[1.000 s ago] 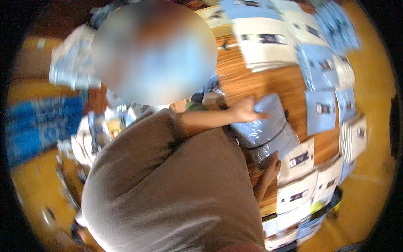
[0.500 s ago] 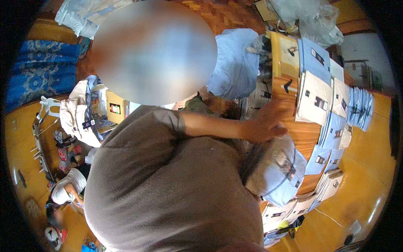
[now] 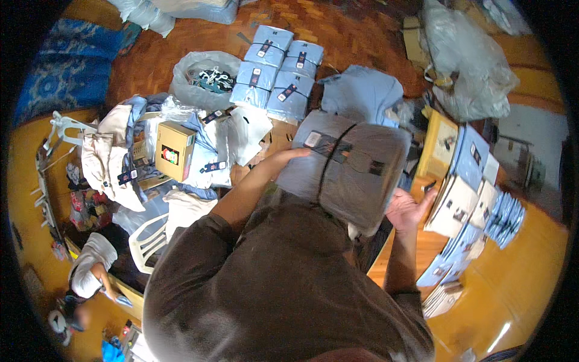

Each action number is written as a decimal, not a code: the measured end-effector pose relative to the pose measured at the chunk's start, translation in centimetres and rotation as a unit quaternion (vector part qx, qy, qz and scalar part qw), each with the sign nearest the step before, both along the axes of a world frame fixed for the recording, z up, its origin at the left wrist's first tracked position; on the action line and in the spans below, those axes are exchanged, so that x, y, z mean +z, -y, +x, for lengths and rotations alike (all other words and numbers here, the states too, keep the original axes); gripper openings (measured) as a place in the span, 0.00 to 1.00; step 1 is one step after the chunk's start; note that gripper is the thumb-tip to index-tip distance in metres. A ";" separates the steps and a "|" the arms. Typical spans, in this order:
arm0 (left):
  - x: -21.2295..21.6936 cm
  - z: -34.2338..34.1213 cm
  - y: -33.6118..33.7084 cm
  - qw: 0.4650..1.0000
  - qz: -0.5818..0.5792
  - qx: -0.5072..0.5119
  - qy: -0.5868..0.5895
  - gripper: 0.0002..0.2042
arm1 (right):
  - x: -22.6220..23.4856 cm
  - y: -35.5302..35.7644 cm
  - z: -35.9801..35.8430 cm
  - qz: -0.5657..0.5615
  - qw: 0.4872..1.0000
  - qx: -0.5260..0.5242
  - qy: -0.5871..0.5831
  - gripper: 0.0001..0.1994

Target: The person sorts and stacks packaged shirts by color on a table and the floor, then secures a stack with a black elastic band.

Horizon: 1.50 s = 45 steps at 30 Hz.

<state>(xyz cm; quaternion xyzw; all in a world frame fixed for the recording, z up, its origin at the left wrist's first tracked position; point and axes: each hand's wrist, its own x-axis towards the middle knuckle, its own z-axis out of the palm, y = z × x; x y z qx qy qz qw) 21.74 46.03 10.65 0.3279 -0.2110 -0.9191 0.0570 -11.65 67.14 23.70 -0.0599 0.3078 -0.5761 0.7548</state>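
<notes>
Before my body is a bundle of folded light-blue garments [image 3: 362, 154], wrapped in clear plastic with a black tie around its middle and dark tags on top. My left hand [image 3: 291, 158] grips its left edge, its fingers lying over the top and the thumb hidden. Beside the bundle's right edge my right hand [image 3: 408, 210] is open, palm up with fingers apart; whether a fingertip touches the plastic I cannot tell. Close to that hand, stacks of folded cream garments [image 3: 449, 205] and blue garments [image 3: 469, 154] stand on the wooden table [image 3: 395, 256].
Several tied blue bundles [image 3: 271, 75] lie on the floor ahead, beside a plastic bag of hangers [image 3: 205, 78]. Loose blue cloth [image 3: 362, 90] lies to their right. A cardboard box [image 3: 175, 151] and a white plastic chair [image 3: 148, 241] are at left. Another person [image 3: 93, 265] bends at lower left.
The tied bundle has moved left from the table side to in front of me. My left hand, earlier reaching across right, is now at its left edge. My right hand has come into view.
</notes>
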 end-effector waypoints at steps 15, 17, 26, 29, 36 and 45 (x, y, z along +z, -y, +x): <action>-14.0 1.3 14.6 0.981 0.116 -0.030 -0.155 0.46 | -14.9 24.8 1.7 0.220 0.734 0.517 -0.381 0.44; -20.5 6.5 7.7 0.961 0.162 0.217 -0.058 0.48 | -20.2 23.0 2.2 0.265 0.767 0.477 -0.337 0.48; -22.5 -1.9 15.5 0.954 -0.148 0.132 0.227 0.37 | -35.3 32.4 3.1 0.318 0.819 0.227 -0.420 0.38; -28.1 -5.7 25.5 0.908 -0.338 0.100 0.228 0.40 | -43.6 40.1 -0.9 0.248 0.862 0.176 -0.405 0.33; -29.8 -4.6 15.0 0.746 -0.466 -0.035 0.475 0.45 | -60.4 52.3 -7.8 0.205 0.899 0.040 -0.384 0.36; -29.4 -1.6 2.9 0.733 -0.225 -0.436 0.472 0.43 | -69.0 56.2 -5.4 0.261 0.859 0.033 -0.438 0.54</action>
